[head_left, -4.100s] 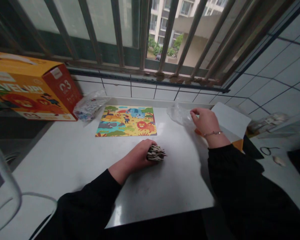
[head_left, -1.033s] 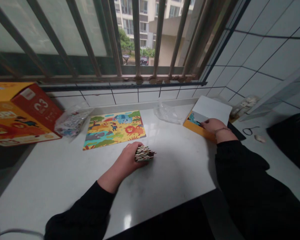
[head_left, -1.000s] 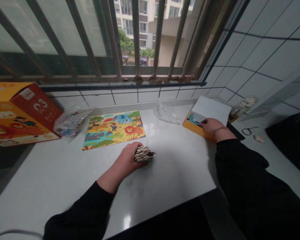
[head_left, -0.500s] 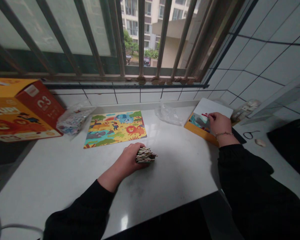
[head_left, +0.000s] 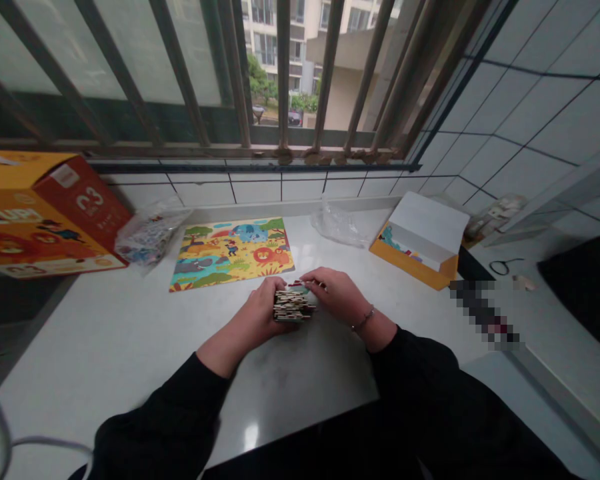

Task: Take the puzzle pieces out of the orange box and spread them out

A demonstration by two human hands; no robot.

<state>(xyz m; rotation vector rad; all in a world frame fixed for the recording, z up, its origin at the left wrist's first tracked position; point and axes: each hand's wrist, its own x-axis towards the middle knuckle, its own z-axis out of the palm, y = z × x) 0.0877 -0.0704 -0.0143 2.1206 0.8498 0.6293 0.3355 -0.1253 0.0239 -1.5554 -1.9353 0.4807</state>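
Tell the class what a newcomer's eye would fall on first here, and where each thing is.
Probably the bright animal picture, lying flat on the white counter just beyond the hands. Next, the stack of thin pieces gripped in the left hand, with the right hand pinching a flat piece at its top. The large orange box at the view's left edge also stands out.
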